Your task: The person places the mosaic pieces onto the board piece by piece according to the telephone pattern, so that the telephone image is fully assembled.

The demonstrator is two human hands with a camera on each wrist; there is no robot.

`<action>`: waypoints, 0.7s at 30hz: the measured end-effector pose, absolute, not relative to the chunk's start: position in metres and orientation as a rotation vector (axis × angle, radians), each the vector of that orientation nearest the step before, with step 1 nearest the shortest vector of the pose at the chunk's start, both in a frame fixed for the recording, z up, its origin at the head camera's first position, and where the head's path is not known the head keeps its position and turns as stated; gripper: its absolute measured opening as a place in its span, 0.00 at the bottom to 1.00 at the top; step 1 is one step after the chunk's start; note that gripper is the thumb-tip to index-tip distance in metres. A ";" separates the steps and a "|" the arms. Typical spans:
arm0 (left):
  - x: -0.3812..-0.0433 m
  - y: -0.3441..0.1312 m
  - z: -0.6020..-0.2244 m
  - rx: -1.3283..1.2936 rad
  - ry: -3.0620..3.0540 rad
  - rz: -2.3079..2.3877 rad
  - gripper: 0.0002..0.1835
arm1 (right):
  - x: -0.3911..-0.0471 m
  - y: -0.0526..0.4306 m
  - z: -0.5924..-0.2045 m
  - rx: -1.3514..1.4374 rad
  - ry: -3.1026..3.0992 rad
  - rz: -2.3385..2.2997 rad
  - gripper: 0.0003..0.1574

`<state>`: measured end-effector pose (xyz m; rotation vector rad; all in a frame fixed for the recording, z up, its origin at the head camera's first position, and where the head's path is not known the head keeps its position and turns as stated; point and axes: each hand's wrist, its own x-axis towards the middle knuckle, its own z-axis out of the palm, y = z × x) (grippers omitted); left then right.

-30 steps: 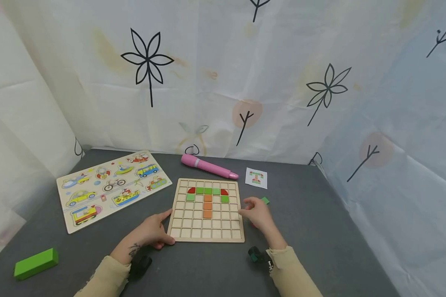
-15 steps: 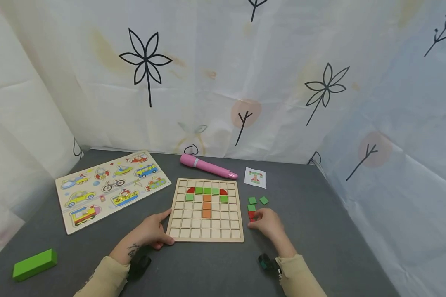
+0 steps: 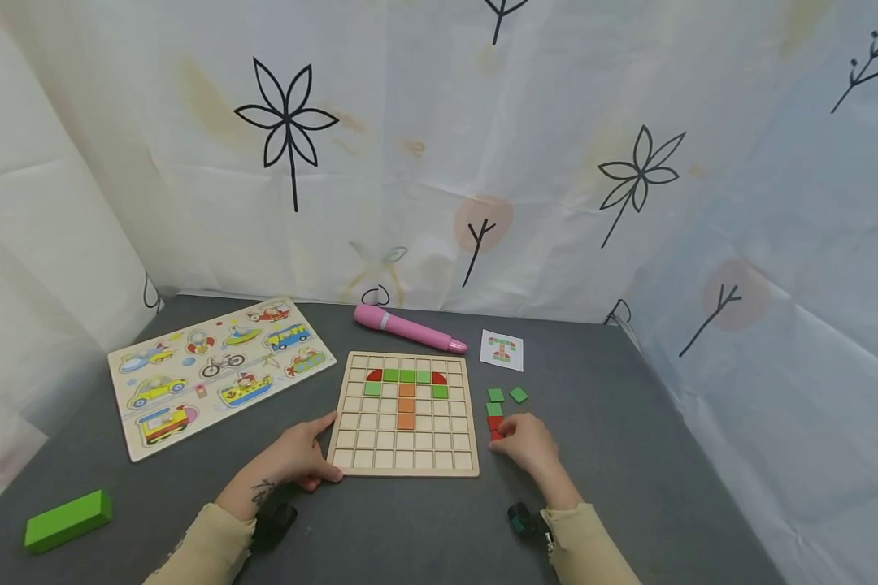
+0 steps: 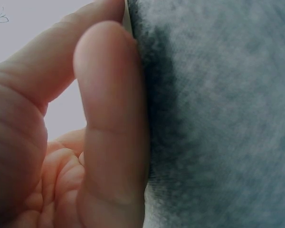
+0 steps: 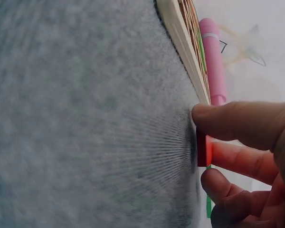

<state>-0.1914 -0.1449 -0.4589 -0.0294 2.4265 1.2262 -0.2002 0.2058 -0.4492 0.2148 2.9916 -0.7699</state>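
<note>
A square wooden grid board (image 3: 435, 461) lies in the middle of the table in the head view, with green, red and orange tiles set in a T or mushroom shape. My left hand (image 3: 303, 457) rests at its left side, index finger along the edge and thumb at the near corner. Just right of the board, my right hand (image 3: 528, 443) pinches a red tile (image 5: 203, 149) between thumb and finger, low over the table. Beyond that hand lie another red tile (image 3: 494, 422) and loose green tiles (image 3: 494, 396). The right palm is hidden in the head view.
A small pattern card (image 3: 502, 350) lies behind the tiles. A pink pen-shaped stick (image 3: 410, 329) lies behind the board. To the left are a picture puzzle board (image 3: 197, 390) and a green block (image 3: 68, 522). A printed cloth (image 3: 410, 122) hangs behind the table.
My right hand has moved from the board's right edge rightward and nearer, down to the red tiles, uncovering the green tiles. The left hand has stayed on the board.
</note>
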 end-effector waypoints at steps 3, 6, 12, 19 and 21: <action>-0.191 -0.145 -0.459 -0.026 2.427 1.226 0.57 | -0.201 0.204 -0.448 0.226 2.999 -0.829 0.16; -0.192 -0.145 -0.459 -0.023 2.426 1.227 0.57 | -0.205 0.200 -0.445 0.221 2.997 -0.927 0.16; -0.192 -0.146 -0.459 -0.020 2.426 1.230 0.57 | -0.213 0.180 -0.433 0.113 2.978 -1.156 0.14; -0.191 -0.146 -0.459 -0.012 2.420 1.246 0.57 | -0.219 0.149 -0.427 -0.014 2.956 -1.178 0.14; -0.191 -0.146 -0.459 -0.004 2.419 1.253 0.57 | -0.219 0.141 -0.428 -0.067 2.958 -1.158 0.15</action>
